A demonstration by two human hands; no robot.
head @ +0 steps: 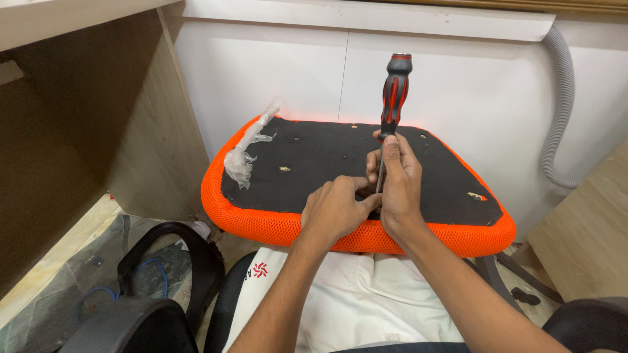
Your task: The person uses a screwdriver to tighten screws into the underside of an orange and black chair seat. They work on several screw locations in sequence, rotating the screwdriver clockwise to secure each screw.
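Holding the screwdriver (394,91) upright, we are working on the underside of an orange seat cushion (281,225) that is resting upside down across our lap, its black panel facing up. Our right hand (399,180) is wrapped around the metal shaft just below the red and black handle, fingers closed on it. Our left hand (337,209) is curled beside it, fingertips pinched at the spot where the tip is meeting the panel (whether they are gripping a screw there, we cannot tell, since both hands are hiding it).

To do this step well, we are keeping the shaft square to the panel, pressing straight down so the tip is not slipping, and steadying the tip with 1 hand while the other is turning.

A scrap of clear plastic wrap (245,153) is clinging to the cushion's far left corner.
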